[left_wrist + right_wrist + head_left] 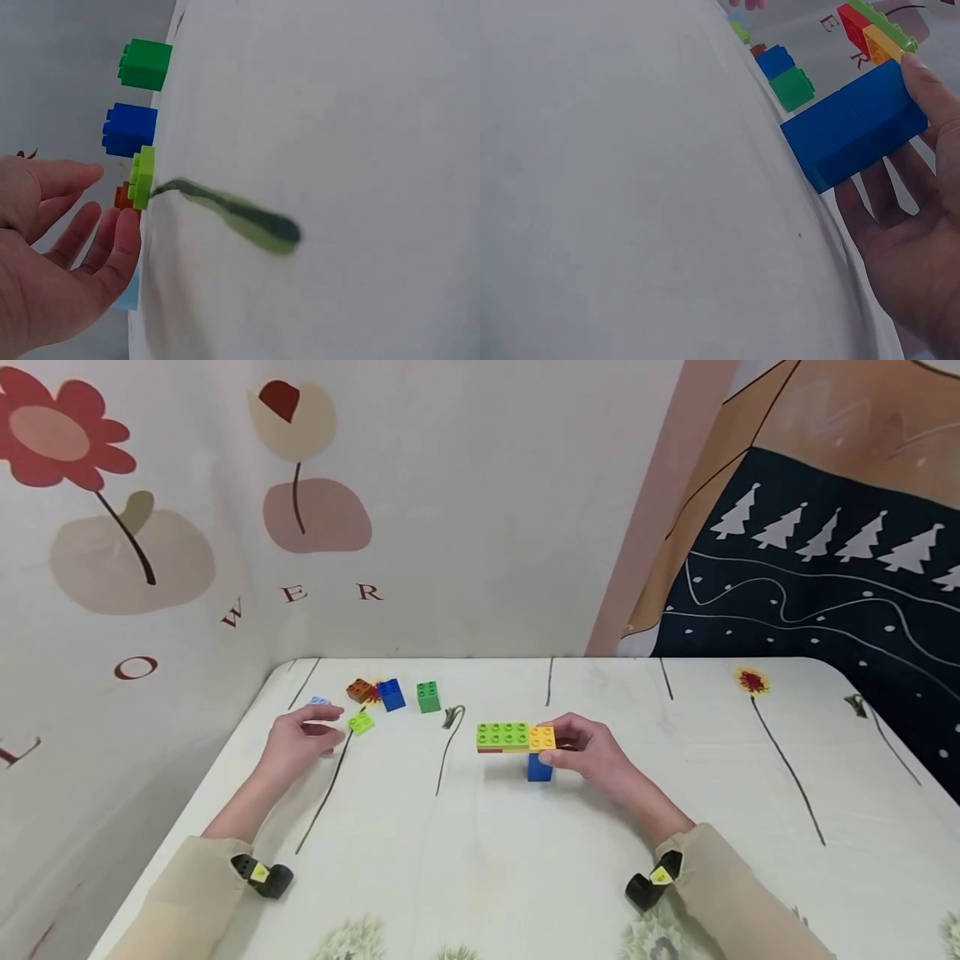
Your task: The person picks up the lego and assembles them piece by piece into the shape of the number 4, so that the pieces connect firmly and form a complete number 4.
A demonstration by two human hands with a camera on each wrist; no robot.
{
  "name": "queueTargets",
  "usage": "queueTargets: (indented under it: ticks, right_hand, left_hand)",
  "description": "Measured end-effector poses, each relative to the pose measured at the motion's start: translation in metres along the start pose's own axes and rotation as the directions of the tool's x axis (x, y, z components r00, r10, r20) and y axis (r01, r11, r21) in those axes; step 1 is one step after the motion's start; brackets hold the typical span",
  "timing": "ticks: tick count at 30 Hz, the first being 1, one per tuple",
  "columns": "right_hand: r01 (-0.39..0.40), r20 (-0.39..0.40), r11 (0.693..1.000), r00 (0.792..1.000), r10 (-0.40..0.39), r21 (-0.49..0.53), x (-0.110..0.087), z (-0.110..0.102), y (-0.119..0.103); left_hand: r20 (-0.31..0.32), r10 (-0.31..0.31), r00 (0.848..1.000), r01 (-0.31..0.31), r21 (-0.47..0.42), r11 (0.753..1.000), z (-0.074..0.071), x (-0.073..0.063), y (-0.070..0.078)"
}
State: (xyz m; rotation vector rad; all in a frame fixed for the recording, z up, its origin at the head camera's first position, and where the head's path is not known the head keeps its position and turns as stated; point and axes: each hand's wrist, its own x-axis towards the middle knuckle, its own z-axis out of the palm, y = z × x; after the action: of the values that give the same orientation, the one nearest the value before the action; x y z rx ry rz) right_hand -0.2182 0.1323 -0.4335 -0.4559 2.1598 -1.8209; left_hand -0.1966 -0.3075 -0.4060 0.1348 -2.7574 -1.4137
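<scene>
My right hand (596,752) grips a toy brick build between thumb and fingers. On top sit a long light green brick (502,735) and a yellow brick (542,737); blue bricks (855,124) form a column below. From the right wrist view, a red brick (853,28) shows under the overhanging green end. Over on the left side, my left hand (300,739) holds nothing, thumb and fingers apart. Nearest to it are a small light green brick (362,722) and a light blue brick (319,700), partly hidden by the fingers.
Behind the light green brick lie a brown brick (360,690), a blue brick (391,694) and a green brick (427,697). The white tablecloth (480,860) has printed flowers and stems. A printed curtain (480,510) hangs at the table's far edge.
</scene>
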Motion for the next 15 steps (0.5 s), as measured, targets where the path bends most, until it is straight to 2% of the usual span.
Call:
queueTargets:
  ticks: [9,12,15]
  right_hand:
    - [0.030,0.017,1.000,0.999,-0.030,0.000,-0.001,0.002,0.000]
    - [0.027,0.022,1.000,0.999,-0.027,-0.012,-0.001,0.002,-0.001]
    - [0.011,0.007,0.999,1.000,-0.011,-0.032,-0.001,0.000,-0.002]
  left_hand:
    - [0.052,-0.084,0.995,0.086,-0.025,0.996,0.005,0.010,-0.001]
    - [0.066,-0.089,0.994,0.088,0.012,0.996,0.007,0.015,-0.001]
    - [0.082,-0.061,0.995,0.056,0.067,0.996,0.012,0.022,-0.003]
